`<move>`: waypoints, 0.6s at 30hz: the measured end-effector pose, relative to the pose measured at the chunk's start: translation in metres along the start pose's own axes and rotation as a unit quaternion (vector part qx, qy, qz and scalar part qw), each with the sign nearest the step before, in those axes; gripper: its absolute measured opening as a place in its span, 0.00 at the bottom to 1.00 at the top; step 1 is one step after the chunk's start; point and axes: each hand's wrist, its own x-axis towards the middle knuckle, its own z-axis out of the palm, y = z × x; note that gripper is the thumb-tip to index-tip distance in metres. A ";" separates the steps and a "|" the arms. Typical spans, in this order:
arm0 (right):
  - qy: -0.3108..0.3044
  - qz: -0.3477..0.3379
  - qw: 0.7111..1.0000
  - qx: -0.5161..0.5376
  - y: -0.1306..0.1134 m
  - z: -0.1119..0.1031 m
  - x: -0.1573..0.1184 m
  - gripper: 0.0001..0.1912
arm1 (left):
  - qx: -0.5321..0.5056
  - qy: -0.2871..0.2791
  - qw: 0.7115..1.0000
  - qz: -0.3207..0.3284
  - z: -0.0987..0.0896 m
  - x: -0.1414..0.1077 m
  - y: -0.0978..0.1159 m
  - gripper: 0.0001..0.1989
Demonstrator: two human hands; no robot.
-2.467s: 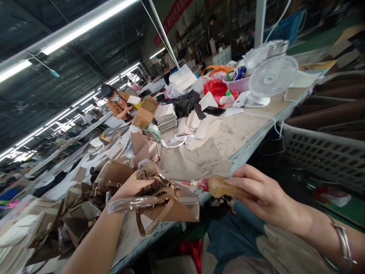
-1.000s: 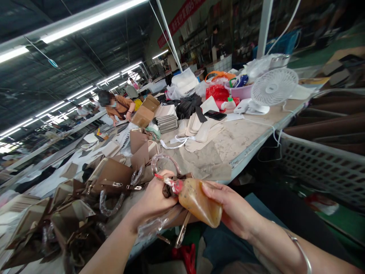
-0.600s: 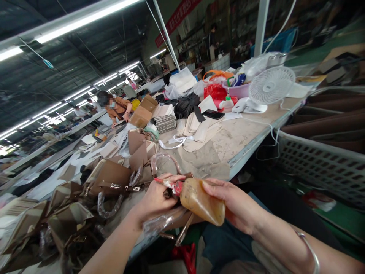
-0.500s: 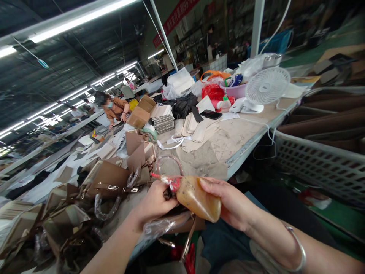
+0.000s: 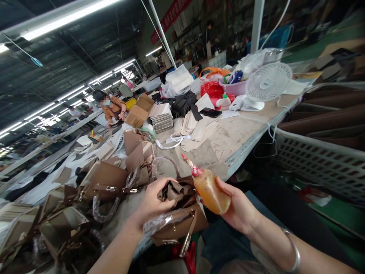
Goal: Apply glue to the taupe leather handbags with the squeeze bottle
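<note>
A brown handbag [image 5: 182, 224] lies at the table's front edge, its plastic-wrapped handle and metal fittings hanging toward me. My left hand [image 5: 155, 199] grips the bunched dark lining [image 5: 176, 192] at the bag's opening. In my right hand [image 5: 235, 201] is a yellowish squeeze bottle [image 5: 212, 192], held tilted with its red-and-white nozzle pointing up and left, above and to the right of the lining. The nozzle tip touches nothing.
More brown bags [image 5: 107, 177] are heaped at the left. Beyond are a stack of pale panels [image 5: 161, 118], a phone [image 5: 211, 112] and a white fan [image 5: 268, 82]. A plastic basket [image 5: 319, 156] stands at the right. Another person [image 5: 112, 108] works farther back.
The bottle has moved right, away from my left hand, and its nozzle now points more upward. The lining and the bag's front show more.
</note>
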 end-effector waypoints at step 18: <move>-0.094 0.010 0.996 0.004 0.020 0.018 0.005 0.29 | 0.067 0.032 0.993 0.094 0.023 -0.006 -0.022 0.28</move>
